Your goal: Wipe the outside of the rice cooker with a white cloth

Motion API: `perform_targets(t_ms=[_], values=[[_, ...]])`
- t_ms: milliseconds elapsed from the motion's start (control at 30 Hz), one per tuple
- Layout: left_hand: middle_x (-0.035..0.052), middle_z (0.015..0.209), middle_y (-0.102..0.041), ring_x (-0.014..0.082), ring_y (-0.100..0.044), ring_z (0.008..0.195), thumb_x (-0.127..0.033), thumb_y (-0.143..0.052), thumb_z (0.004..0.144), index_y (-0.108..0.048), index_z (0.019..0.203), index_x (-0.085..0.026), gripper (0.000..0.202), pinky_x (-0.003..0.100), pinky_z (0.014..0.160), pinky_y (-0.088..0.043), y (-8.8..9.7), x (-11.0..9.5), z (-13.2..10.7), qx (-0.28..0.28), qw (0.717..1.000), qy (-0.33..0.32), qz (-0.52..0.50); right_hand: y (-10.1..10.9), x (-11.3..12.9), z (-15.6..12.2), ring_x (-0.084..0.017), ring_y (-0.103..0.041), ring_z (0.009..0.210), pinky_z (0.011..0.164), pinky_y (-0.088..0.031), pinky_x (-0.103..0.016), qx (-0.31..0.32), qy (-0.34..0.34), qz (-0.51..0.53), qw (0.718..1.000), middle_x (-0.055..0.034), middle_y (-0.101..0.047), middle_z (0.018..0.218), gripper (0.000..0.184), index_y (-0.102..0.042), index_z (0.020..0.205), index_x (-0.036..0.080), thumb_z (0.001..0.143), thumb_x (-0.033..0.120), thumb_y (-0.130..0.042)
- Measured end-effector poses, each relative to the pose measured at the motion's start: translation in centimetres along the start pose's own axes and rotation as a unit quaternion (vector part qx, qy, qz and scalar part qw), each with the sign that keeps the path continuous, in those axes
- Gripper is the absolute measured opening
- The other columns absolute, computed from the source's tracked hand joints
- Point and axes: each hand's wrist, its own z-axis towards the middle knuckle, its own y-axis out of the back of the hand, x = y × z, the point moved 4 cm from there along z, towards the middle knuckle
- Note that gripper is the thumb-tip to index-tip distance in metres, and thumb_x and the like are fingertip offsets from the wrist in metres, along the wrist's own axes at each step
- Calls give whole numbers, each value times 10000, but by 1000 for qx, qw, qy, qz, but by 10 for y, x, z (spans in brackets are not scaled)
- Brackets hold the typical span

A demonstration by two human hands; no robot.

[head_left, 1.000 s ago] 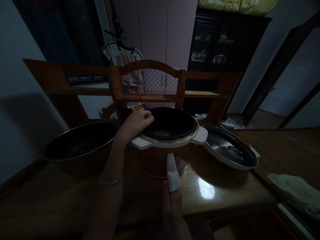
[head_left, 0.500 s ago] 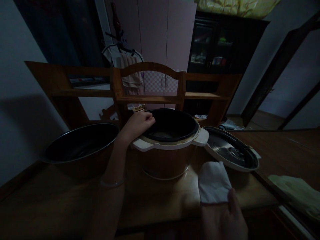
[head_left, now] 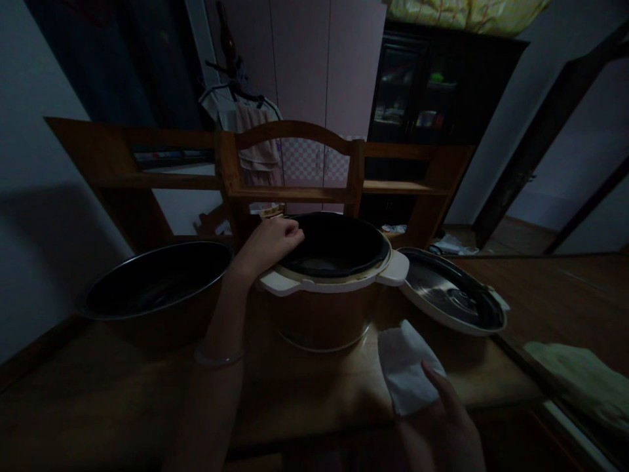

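Observation:
An electric cooker (head_left: 324, 314) with a brown body, white side handles and a dark open interior stands in the middle of the wooden table. My left hand (head_left: 278, 239) is closed over its left rim, fingers curled at the inner edge; the fingertips are hidden. At the lower right, my right hand (head_left: 447, 419) holds a folded white cloth or paper wipe (head_left: 410, 367), thumb on top, in front of the cooker. The cooker's round lid (head_left: 452, 292) lies to the right, its metal inside facing up. A black pot (head_left: 157, 314) sits on the left.
A wooden rack (head_left: 295, 193) rises along the table's back edge. Beyond it are a pink wardrobe (head_left: 304, 78) and a dark cabinet (head_left: 442, 98). Pale green fabric (head_left: 580, 380) lies at the lower right beside the table. The room is dim.
My right hand has shifted and turned the white wipe slightly left, with the thumb now pressing on it. My left hand stays at the cooker's rim.

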Motion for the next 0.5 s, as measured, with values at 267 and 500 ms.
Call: perform_targets(t_ms=[267, 500], values=[[-34, 546, -426, 126, -446, 567, -264, -554, 896, -420, 569, -195, 360, 331, 595, -232, -2, 0, 1, 1, 1000, -7, 6, 9, -3, 2, -341, -749, 1085, 954, -594, -448, -6, -52, -1, 999, -98, -817, 1014, 422, -793, 1089, 197, 694, 339, -831], [-30, 545, -442, 127, -458, 563, -263, -551, 898, -437, 567, -193, 358, 330, 594, -238, -1, 0, 1, 3, 1000, -4, 11, -8, -2, -4, -326, -743, 1115, 991, -577, -450, 3, -38, 37, 999, -95, -799, 1138, 618, -698, 1327, 209, 752, 400, -820]])
